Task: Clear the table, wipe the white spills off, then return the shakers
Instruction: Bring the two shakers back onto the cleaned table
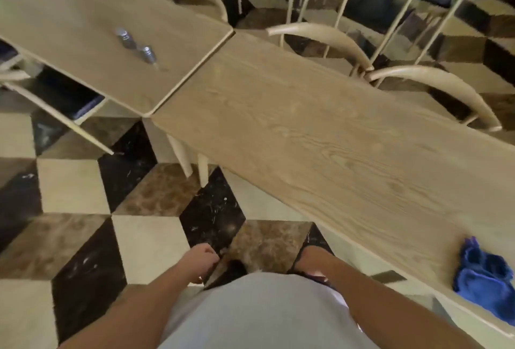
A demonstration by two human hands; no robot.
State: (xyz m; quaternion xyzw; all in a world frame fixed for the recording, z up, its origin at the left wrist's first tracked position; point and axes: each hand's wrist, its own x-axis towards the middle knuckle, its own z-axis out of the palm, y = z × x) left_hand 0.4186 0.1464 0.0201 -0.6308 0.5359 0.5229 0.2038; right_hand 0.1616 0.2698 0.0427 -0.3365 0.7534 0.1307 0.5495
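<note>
The two small glass shakers with metal caps (135,46) stand close together on the neighbouring pale wood-grain table (69,11), well apart from the person and off to the left. The long pale wood-grain table (320,137) nearer the person looks bare, with no white spills that I can make out, and a crumpled blue cloth (485,279) lies at its near right end.

Both hands hang low over the chequered floor. The left hand (203,263) has its fingers loosely curled and holds nothing. The right hand (312,258) is mostly hidden behind the forearm and the grey shirt, so its grip cannot be told.

The shakers are probably light but hard and smooth — glass bodies that may slip in a damp hand and would break on the stone floor. The best hold is likely round the body below the cap, one in each hand or both pinched together, kept upright so nothing sprinkles out. The cloth, by contrast, is soft and limp — it can be gathered anywhere.
</note>
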